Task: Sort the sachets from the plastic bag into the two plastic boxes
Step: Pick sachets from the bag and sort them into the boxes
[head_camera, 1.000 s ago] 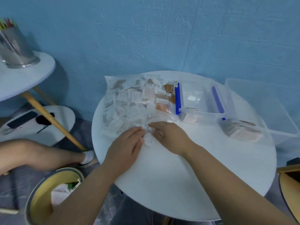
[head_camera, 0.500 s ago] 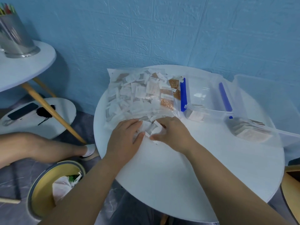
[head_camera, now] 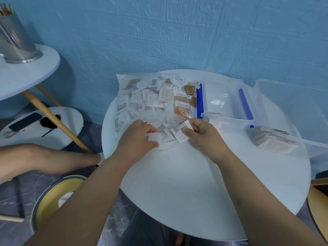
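A clear plastic bag full of white and brown sachets lies on the round white table, its mouth towards me. My left hand pinches a white sachet at the bag's mouth. My right hand holds white sachets between thumb and fingers. Several loose white sachets lie between the hands. A clear box with blue latches stands right of the bag, a few sachets inside. A second clear box at the far right holds a stack of sachets.
A smaller white table with a metal cup stands at the left. Below it, a low stool carries a phone. A yellow bin sits on the floor near my left arm. Another person's arm reaches in from the left.
Both hands have drawn apart at the bag's mouth and lifted sachets out. The camera has tilted, so the table sits lower in view.
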